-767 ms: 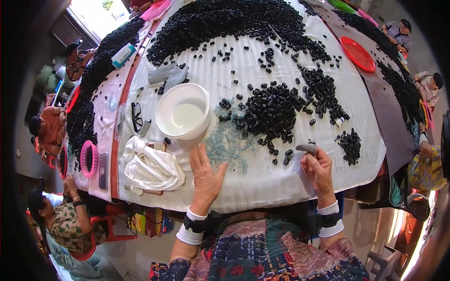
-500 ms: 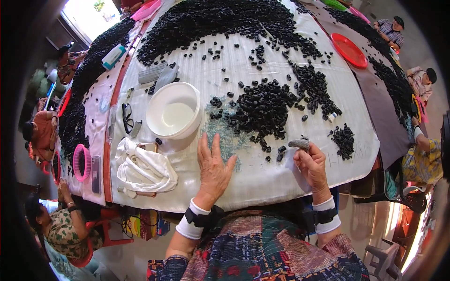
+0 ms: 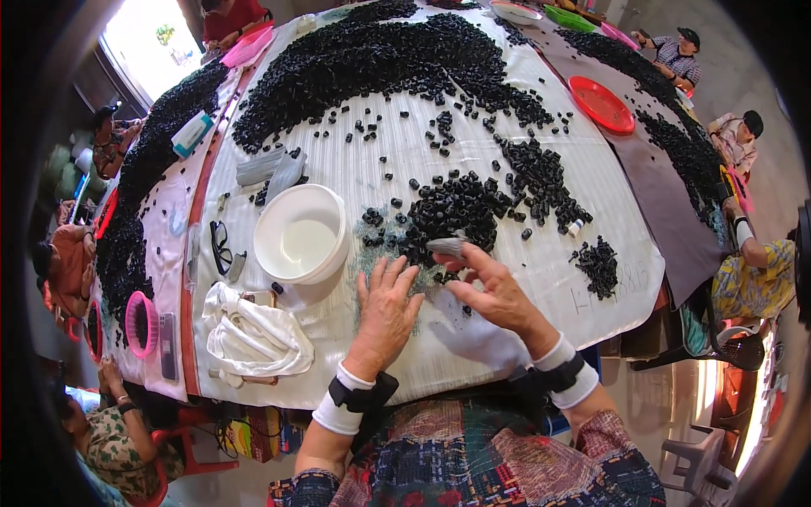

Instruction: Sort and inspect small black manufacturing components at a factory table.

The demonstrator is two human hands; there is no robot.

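My left hand [image 3: 384, 317] lies palm down on the white cloth [image 3: 524, 338], its fingers stretched out and somewhat apart. Beside it lie blue-green crumbs and a few small black pieces. Over the near edge of a heap of short black cylindrical pieces [image 3: 460, 207] reaches my right hand [image 3: 494, 296]. A grey fabric finger cover [image 3: 448, 247] sits on its index finger. Thumb and index finger are apart, with black pieces on the cloth below the gap and nothing visibly held.
Left of my hands stand a white bowl [image 3: 302, 237], black-framed glasses [image 3: 221, 245] and a bunched white cloth [image 3: 258, 338]. A smaller black heap [image 3: 596, 266] lies to the right. A large black mound [image 3: 372, 72] spreads across the far side. Other people sit around the tables.
My right hand has swung left and forward from the bare cloth to the heap's near edge, its bent fingers now extended. My left hand stays flat beside the crumbs. The view has shifted slightly.
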